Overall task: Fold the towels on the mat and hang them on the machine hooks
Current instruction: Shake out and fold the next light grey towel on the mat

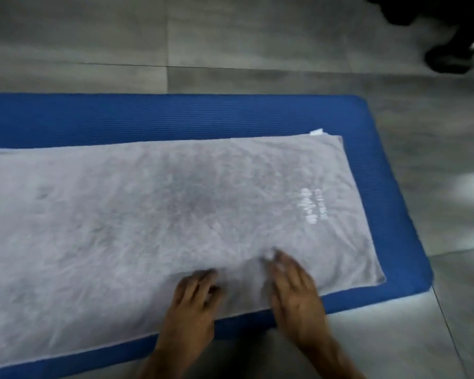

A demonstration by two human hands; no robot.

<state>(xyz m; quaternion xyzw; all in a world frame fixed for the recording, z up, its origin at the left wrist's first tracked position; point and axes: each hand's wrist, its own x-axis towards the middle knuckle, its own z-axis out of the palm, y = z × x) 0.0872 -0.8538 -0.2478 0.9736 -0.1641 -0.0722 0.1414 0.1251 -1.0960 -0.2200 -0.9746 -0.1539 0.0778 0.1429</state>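
Both hands flat, holding nothing: left hand (196, 292) and right hand (293, 287) rest with fingers extended on grey towel (153, 214), spread along blue mat (203, 116) toward its right end; near edge. Floor (230, 36): grey tile.

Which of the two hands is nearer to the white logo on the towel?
Right. The right hand lies on the towel just below the white logo; the left hand lies farther to the left, near the towel's front edge.
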